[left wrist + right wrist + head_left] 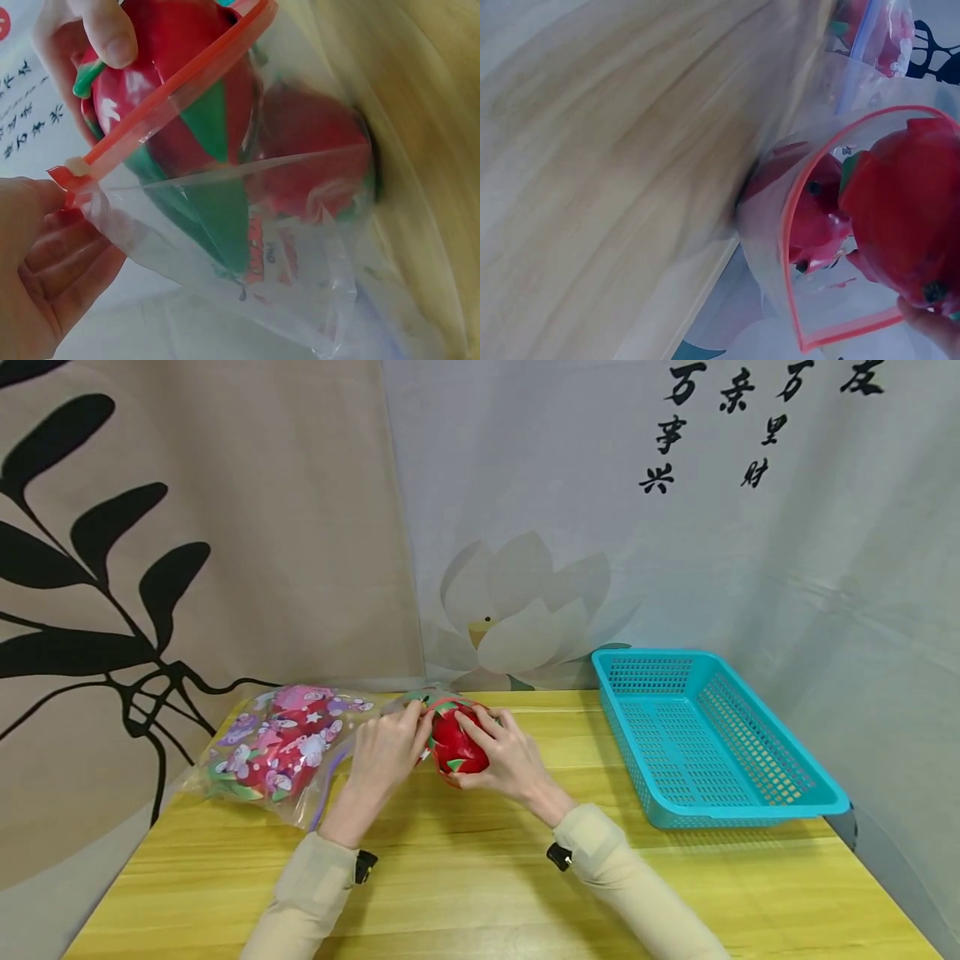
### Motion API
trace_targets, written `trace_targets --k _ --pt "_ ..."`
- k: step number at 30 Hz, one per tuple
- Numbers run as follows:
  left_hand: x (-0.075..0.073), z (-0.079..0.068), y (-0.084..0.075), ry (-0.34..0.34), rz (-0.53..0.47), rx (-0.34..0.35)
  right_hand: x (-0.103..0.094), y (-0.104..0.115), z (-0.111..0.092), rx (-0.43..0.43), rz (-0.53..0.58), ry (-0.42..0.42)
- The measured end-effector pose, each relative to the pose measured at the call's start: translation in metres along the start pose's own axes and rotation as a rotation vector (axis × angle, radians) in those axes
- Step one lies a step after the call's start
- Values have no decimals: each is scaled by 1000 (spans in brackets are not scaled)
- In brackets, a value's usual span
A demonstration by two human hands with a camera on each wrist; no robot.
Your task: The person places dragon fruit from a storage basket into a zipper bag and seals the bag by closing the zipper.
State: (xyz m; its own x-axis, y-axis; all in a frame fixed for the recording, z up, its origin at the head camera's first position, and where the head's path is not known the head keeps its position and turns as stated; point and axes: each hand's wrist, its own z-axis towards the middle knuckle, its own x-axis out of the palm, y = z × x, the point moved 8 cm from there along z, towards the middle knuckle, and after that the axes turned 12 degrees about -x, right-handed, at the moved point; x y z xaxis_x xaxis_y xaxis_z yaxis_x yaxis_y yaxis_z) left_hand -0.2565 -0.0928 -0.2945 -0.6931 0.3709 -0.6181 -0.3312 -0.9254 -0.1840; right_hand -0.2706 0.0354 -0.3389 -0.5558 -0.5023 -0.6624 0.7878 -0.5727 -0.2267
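Observation:
My right hand [513, 760] grips a glossy red dragon fruit with green scales [452, 737], fingers spread over its side. It sits at the mouth of a clear zip bag [195, 206] with a red zip edge. The left hand [386, 747] pinches one end of that red edge between thumb and fingers, clearest in the left wrist view. Inside the bag, a second dragon fruit [311, 146] lies low, near the table. From the right wrist view, the bag's mouth gapes around the held dragon fruit [907, 217].
To the left lies a clear bag with a purple zip [288, 743], printed with pink cartoon figures and holding red and green things. A turquoise plastic basket [720, 814] stands at the right of the wooden table [457, 877]. A printed curtain [300, 527] hangs behind.

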Motion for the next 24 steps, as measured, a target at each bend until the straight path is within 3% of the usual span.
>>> trace_targets --k 11,16,24 --pt "-2 -2 0 -27 41 6 13 18 14 -166 -89 -27" --pt "-4 -3 3 -47 55 8 22 18 18 -209 -50 61" --pt "-2 -6 5 -24 32 3 31 17 15 -274 79 251"
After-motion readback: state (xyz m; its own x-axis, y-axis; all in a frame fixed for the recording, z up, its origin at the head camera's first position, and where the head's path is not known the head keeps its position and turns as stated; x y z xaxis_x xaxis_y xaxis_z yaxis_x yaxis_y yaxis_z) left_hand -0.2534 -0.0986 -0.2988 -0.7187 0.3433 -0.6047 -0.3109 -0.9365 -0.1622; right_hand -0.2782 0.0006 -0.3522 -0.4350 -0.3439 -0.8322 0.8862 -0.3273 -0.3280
